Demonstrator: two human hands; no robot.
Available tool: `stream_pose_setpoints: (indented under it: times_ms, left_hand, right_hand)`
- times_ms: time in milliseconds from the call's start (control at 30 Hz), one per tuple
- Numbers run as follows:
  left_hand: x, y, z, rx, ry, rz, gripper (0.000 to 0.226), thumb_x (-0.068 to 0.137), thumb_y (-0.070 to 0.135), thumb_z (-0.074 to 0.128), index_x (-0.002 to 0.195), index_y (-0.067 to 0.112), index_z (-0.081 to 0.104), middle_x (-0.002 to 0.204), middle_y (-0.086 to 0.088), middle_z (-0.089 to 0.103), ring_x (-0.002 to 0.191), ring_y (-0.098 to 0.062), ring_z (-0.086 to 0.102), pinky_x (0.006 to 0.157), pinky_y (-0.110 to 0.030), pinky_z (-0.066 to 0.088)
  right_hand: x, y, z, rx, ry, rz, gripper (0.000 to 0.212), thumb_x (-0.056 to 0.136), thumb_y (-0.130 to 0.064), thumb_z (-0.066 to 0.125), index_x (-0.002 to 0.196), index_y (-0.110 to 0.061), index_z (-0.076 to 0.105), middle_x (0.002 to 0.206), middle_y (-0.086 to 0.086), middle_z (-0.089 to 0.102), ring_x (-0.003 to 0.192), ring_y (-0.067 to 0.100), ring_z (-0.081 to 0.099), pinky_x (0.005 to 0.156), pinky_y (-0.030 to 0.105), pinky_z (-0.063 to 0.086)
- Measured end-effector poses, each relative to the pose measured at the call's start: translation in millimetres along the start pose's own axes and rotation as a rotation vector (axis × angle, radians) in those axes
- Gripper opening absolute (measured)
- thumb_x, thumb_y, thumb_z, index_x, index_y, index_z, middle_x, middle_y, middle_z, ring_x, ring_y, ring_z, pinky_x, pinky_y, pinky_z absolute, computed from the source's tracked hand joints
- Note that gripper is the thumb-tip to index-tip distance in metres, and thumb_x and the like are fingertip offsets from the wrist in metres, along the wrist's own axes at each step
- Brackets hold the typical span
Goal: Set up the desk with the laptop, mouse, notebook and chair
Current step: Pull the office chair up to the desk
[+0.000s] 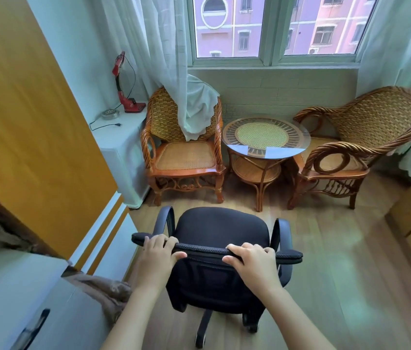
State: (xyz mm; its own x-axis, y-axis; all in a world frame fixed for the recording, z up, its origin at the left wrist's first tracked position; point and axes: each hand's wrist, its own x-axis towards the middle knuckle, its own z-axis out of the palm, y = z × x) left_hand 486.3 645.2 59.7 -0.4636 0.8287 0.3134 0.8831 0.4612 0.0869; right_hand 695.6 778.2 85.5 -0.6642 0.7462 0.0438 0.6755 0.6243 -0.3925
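Wood floor at lower centre carries a black chair, both hands, left and right, curled over and gripping its backrest top edge.

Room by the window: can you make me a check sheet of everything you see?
Surface: wooden floor; no desk seen.
Job's things: black office chair, seat facing the window; laptop, mouse, notebook nothing seen.
Clutter: cloth bundle at left.
Hands: left hand and right hand both grip the chair's top edge.
Cables: loose black cord on the white ledge, beside a red lamp.
Surroundings: two wicker chairs, round glass-topped table, curtains, window.
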Motion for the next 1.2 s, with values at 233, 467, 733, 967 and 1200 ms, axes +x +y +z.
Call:
stream_pose_setpoints:
  times_ms: [233,467,733,967,1200]
  left_hand:
    - [-75.3,4.1,-29.1,-0.024,-0.044,-0.094,0.071,0.090,0.068,0.014,0.093,0.019,0.064,0.084,0.002,0.060,0.082,-0.024,0.060,0.089,-0.058,0.050]
    - [-162.5,39.4,-58.7,-0.176,-0.110,-0.364,0.065,0.081,0.071,0.032,0.108,0.021,0.063,0.100,0.004,0.057,0.106,-0.022,0.049,0.113,-0.048,0.022]
    - [-268.2,103.0,-86.0,-0.152,-0.065,-0.585,0.036,0.085,0.047,0.058,0.110,0.020,0.062,0.106,0.002,0.056,0.112,-0.022,0.046,0.116,-0.049,0.021]
    - [-346.6,153.3,-101.3,0.069,0.034,-0.599,0.066,0.088,0.067,0.023,0.090,0.018,0.067,0.079,0.001,0.060,0.078,-0.024,0.059,0.089,-0.049,0.049]
    - [-445.4,203.6,-118.9,0.195,0.139,-0.723,0.052,0.082,0.062,0.040,0.087,0.018,0.066,0.078,0.000,0.058,0.076,-0.024,0.058,0.092,-0.052,0.045]
  right_hand:
    - [-60.2,-10.5,-3.0,0.045,-0.106,-0.087,0.035,0.089,-0.061,0.040,0.114,-0.041,0.055,0.092,-0.009,0.059,0.096,0.015,0.052,0.079,0.034,0.025]
    - [-111.9,4.2,-7.6,0.012,-0.153,-0.276,0.033,0.092,-0.057,0.039,0.115,-0.040,0.055,0.096,-0.008,0.061,0.097,0.016,0.053,0.082,0.035,0.029]
    - [-166.9,17.0,-15.1,0.017,-0.265,-0.490,0.031,0.093,-0.052,0.043,0.118,-0.041,0.057,0.098,-0.009,0.063,0.101,0.018,0.054,0.085,0.035,0.031]
    - [-209.0,33.3,-25.3,0.011,-0.309,-0.630,0.029,0.090,-0.052,0.047,0.116,-0.044,0.059,0.096,-0.010,0.064,0.102,0.014,0.056,0.084,0.034,0.034]
    - [-300.7,43.9,-26.8,0.066,-0.236,-0.783,0.026,0.089,-0.047,0.054,0.113,-0.043,0.063,0.093,-0.015,0.066,0.094,0.013,0.059,0.083,0.035,0.030]
